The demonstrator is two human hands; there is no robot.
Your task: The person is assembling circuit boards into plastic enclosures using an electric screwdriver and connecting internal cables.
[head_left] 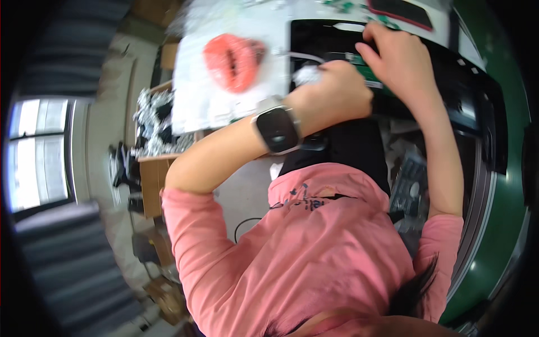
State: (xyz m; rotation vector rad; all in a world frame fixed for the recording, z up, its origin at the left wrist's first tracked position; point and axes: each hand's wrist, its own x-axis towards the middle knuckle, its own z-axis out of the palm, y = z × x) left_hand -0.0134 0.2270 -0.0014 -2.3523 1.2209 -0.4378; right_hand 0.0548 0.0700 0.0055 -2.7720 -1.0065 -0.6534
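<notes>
A glossy black panel [460, 95] lies along the table's front, with a strip of green circuit board [368, 73] on it. Over its left part is my left hand [339, 92], closed, the wrist wearing a watch. A crumpled white piece [307, 74] shows beside its fingers, and a thin white cable [306, 56] runs just beyond. What the fingers grip is hidden. My right hand [398, 62] is at the panel's far edge, thumb and forefinger bent and apart, with nothing visible between them.
On the white tabletop [191, 106] sits a shiny orange-red bundle [233, 62] with a dark slit. A flat dark device with a red edge [401, 12] lies at the far right, near small green pieces [339, 5]. Left of the table stands a cardboard box [151, 185] of silvery scraps.
</notes>
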